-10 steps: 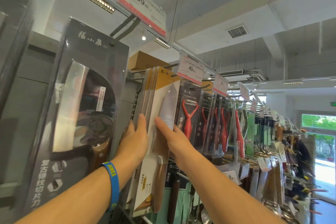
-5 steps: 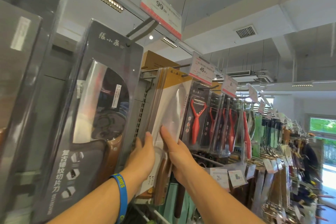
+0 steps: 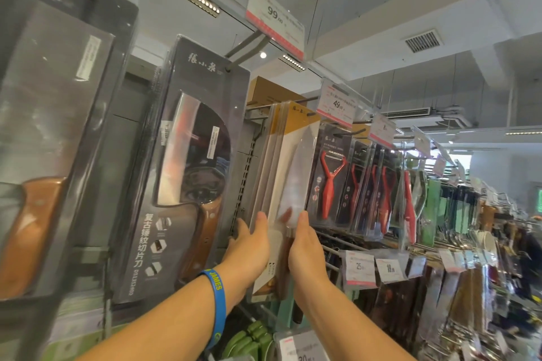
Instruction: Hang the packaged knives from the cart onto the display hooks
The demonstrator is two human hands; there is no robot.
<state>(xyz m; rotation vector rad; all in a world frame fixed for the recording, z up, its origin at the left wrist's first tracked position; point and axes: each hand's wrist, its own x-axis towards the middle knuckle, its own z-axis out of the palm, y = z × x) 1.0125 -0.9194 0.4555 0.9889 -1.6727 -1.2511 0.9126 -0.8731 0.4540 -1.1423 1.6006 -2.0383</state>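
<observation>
Packaged knives (image 3: pixel 289 161) on hook (image 3: pixel 264 106), left hand (image 3: pixel 249 248) fingers straight against left edge, right hand (image 3: pixel 305 248) fingers flat on front

Leftmost cleaver pack (image 3: pixel 44 155) blurred, edge-cropped

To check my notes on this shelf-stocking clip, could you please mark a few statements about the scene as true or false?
1. A blue wristband circles the wrist of the left hand. True.
2. The red peeler packs hang to the right of the white-and-yellow knife packs. True.
3. The right hand holds one of the red peeler packs. False: it touches the white-and-yellow knife packs.
4. The price tag over those knife packs reads 99. False: that price tag reads 49; the 99 tag hangs over the dark cleaver pack.
</observation>
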